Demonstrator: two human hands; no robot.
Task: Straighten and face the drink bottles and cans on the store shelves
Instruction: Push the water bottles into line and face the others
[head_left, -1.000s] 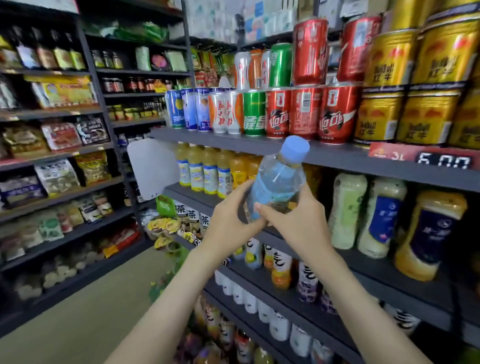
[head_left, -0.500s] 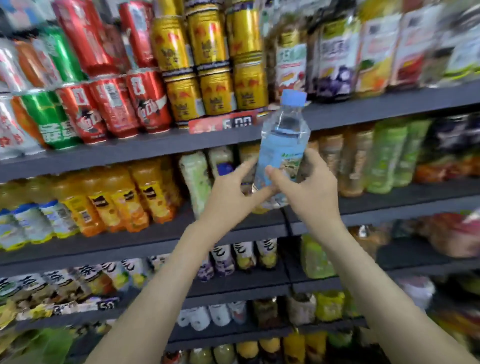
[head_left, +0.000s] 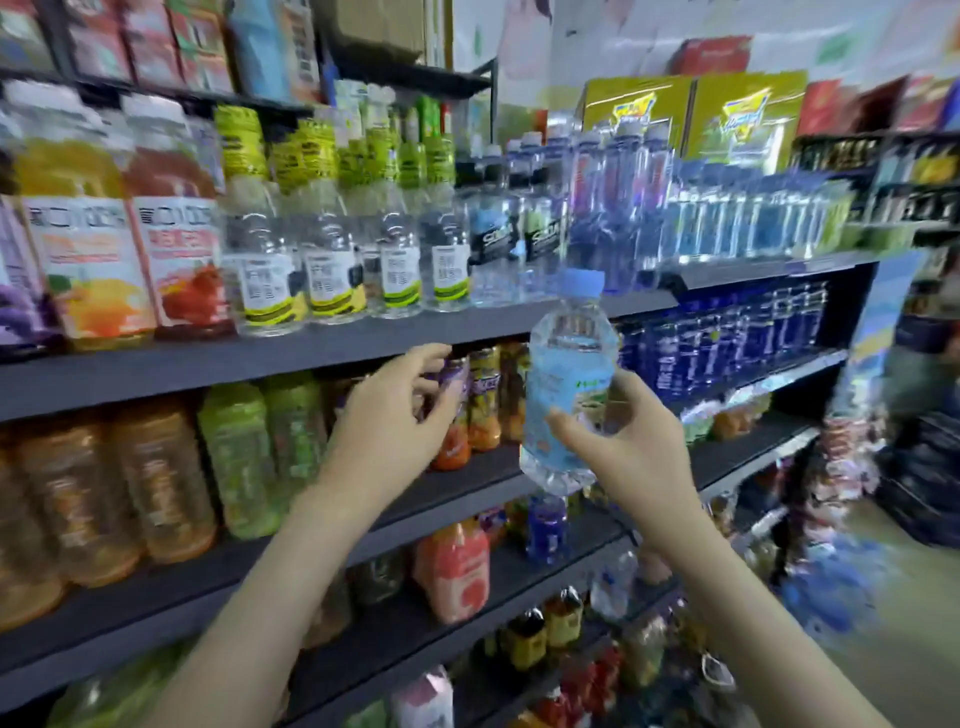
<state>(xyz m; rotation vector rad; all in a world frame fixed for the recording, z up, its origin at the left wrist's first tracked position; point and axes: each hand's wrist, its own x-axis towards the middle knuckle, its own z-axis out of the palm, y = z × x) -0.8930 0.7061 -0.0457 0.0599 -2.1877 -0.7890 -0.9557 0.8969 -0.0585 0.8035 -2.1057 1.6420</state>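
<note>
right hand (head_left: 634, 447) grips water bottle (head_left: 569, 395) upright, likely seeking its slot | left hand (head_left: 395, 421) beside water bottle, apart, loosely curled, empty | water row (head_left: 623, 208) above water bottle

Right hand (head_left: 634, 457) grips water bottle (head_left: 569, 384) at lower body, thumb across label. Bottle near upright, blue cap (head_left: 582, 283) on top, held clear in front of dark shelf (head_left: 260, 358). Left hand (head_left: 395, 415) apart from bottle, fingers loosely curled, holding nothing; contact with small bottles (head_left: 483, 410) behind it not determinable. Upper shelf: juice bottles (head_left: 88, 249) at left, clear bottles (head_left: 332, 260) with yellow-green tops beside them. Below: amber bottles (head_left: 156, 483), green bottles (head_left: 239, 457). Right side blurred.
</note>
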